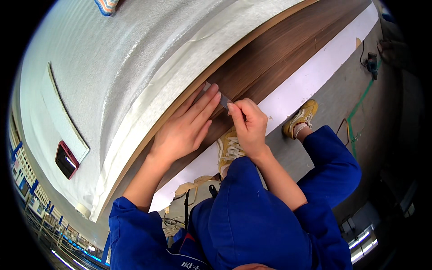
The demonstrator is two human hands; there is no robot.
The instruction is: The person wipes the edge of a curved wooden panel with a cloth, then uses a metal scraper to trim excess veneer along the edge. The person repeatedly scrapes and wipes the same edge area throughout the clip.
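Observation:
A brown wood-grain panel point(279, 49) with stepped edges runs diagonally under my hands. My left hand point(180, 130) lies over it with fingers stretched out, and its fingertips press on one end of a short greyish strip point(224, 101). My right hand point(249, 128) is closed, thumb against fingers, and pinches the strip's other end. What the strip is made of is hard to make out, and its ends are partly hidden by my fingers.
White foam sheeting point(90, 58) covers the surface at left, with a phone point(67, 160) beside a pale narrow board point(63, 108). A striped cloth item point(106, 6) lies at the top. On the floor are a power tool point(371, 65) and a green line point(360, 105).

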